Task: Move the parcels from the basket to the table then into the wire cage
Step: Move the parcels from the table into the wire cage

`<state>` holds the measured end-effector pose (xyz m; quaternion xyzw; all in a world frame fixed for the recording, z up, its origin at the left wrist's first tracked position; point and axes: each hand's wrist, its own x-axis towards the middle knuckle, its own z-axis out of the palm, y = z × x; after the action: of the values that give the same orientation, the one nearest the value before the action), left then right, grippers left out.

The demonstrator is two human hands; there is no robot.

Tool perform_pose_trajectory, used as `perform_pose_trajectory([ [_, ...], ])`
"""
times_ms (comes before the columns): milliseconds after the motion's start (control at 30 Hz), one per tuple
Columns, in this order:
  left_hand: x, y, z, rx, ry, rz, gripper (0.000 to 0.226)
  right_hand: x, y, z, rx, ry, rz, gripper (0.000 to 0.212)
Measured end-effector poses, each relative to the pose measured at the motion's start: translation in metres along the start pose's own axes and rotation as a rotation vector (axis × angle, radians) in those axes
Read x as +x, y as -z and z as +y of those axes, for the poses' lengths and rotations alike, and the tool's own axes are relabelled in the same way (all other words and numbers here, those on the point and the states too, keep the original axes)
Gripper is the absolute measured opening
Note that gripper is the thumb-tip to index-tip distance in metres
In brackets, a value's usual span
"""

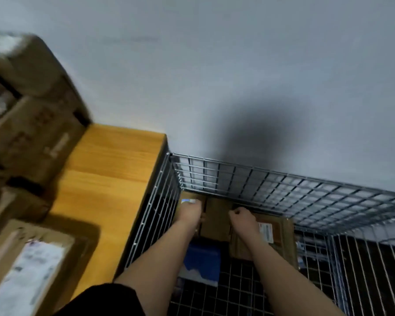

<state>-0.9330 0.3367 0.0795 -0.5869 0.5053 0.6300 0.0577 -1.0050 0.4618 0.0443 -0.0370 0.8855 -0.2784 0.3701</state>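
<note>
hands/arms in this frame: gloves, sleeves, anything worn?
No gloves: left hand and right hand are bare. Both forearms are bare too, with no watch, band or jewellery visible. A black sleeve, short, shows on the left arm at the bottom edge. The right arm's upper part is out of frame.

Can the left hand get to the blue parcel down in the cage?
Probably yes. The left hand is already inside the wire cage, which is open at the top, and the blue parcel lies just below that forearm with nothing on top of it. The hand would only need to pull back a little.
</note>
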Motion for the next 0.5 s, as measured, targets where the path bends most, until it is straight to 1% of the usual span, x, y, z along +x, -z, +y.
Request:
perform_pose_trajectory([
  [133,-0.069,0.046,0.056,-0.049,-0.180,-0.014,0.025,-0.053,0.030,-0.068,0.000,0.099,0.054,0.033],
  [200,-0.095,0.073,0.076,-0.028,-0.248,-0.009,0.028,-0.077,0.040,-0.104,-0.004,0.158,0.082,0.026],
  [267,-0.122,0.105,0.092,-0.018,-0.309,0.023,0.026,-0.105,0.045,-0.140,0.012,0.218,0.098,0.019],
  [367,-0.160,0.153,0.108,-0.003,-0.396,0.050,0.023,-0.145,0.043,-0.189,0.061,0.299,0.132,0.023],
  [500,-0.198,0.215,0.125,0.001,-0.461,0.101,0.020,-0.193,0.030,-0.246,0.089,0.388,0.133,0.019],
])
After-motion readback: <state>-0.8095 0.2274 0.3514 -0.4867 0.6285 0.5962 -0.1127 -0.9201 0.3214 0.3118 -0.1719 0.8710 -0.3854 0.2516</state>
